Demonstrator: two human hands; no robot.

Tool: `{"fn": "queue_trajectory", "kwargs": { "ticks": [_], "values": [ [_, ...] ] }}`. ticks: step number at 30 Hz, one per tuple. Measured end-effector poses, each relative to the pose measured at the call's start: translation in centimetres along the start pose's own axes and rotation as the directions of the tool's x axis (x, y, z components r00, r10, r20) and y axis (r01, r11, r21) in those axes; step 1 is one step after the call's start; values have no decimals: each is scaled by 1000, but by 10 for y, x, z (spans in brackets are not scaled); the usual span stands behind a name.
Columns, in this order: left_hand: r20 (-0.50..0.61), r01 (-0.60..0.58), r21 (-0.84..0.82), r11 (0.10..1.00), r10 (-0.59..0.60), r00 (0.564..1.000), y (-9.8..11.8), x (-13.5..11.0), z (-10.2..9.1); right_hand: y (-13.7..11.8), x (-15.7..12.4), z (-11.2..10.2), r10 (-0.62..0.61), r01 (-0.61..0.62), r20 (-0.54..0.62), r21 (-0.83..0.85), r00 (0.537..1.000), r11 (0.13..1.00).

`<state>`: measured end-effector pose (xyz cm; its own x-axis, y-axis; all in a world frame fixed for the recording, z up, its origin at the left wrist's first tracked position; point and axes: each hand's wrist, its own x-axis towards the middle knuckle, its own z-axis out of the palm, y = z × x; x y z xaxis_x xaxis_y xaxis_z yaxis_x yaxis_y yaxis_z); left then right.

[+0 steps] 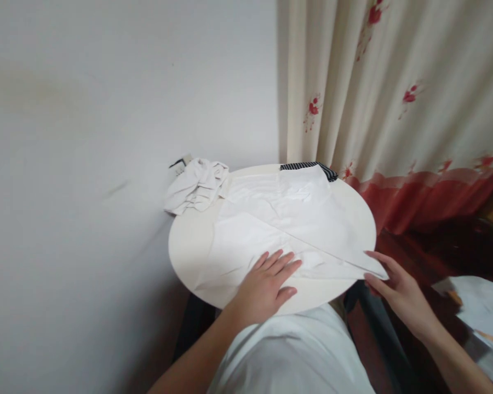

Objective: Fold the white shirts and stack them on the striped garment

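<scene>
1. Left hand [267,287]: one, left of the right hand's grip. Flat, palm down, back uppermost. Four fingers [276,262] spread, directed away from the body and slantwise toward the grip side; thumb [286,295] set apart, aimed at the grip.
2. Left forearm [197,350]: bare, running back and outward, left of the grip.
3. Right hand [394,287]: one, at the grip. Forefinger [380,257] on the far side, thumb on the near side, tips parted and turned leftward; remaining fingers mostly hidden.
4. Right forearm [452,350]: bare, slanting back and rightward from the grip.
</scene>
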<state>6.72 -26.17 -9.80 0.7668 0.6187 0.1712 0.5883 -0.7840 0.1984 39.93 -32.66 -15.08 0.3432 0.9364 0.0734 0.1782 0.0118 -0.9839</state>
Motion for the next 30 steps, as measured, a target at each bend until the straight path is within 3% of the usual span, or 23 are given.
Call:
{"fn": "queue_trajectory", "kwargs": {
  "ticks": [8,15,22,26,30],
  "values": [
    [4,100,26,995,-100,995,-1,-20,-4,18,0,-3,120,-117,-38,58,992,991],
    [-54,293,220,930,-288,956,-23,-75,-13,16,3,4,130,-122,-128,68,983,990],
    [-108,325,367,872,-307,945,-38,-117,-16,18,3,-5,-2,-2,-64,-74,998,997],
    [-151,291,378,879,-252,956,-45,-124,-10,12,1,-12,-17,17,17,2,1000,1000],
    [-205,271,393,879,-203,957,-53,-126,-3,8,3,-7,-5,7,-56,36,998,999]
  ]
}}
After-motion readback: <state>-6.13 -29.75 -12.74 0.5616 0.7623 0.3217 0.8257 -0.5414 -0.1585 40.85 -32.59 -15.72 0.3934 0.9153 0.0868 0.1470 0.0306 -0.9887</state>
